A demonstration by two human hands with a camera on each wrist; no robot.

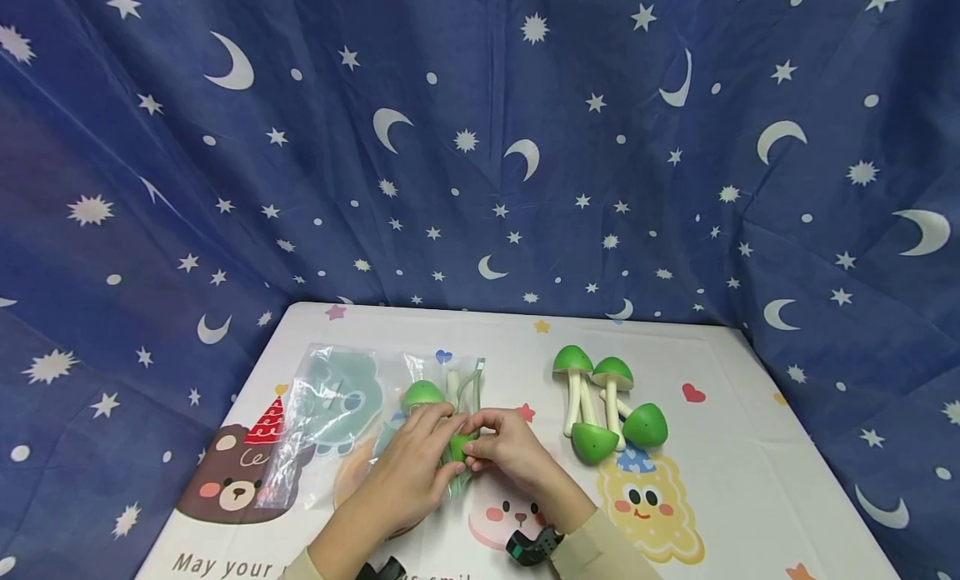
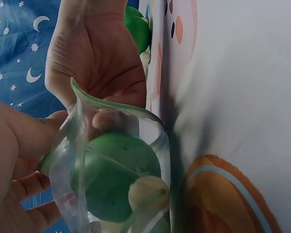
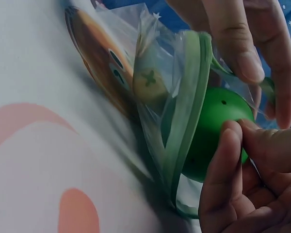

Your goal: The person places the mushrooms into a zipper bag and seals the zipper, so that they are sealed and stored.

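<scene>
A clear zip bag (image 1: 300,447) with a green-edged mouth lies toward the left of the table. Inside it, one green-capped toy mushroom (image 1: 422,394) shows beyond the left hand. My left hand (image 1: 412,463) holds the bag at its mouth, fingers on the far side of the green strip (image 3: 191,97). At that mouth my right hand (image 1: 513,451) grips a second toy mushroom (image 3: 213,131) by its green cap, fingertips at the opening. Its stem is hidden in the head view. In the left wrist view, a green cap (image 2: 111,194) and a pale stem end (image 2: 148,194) show through the plastic.
Several more toy mushrooms (image 1: 592,442) with green caps and cream stems lie in a loose group right of the hands. The white tablecloth (image 1: 750,480) carries printed cartoon animals. A blue star-and-moon curtain (image 1: 480,230) stands behind the table.
</scene>
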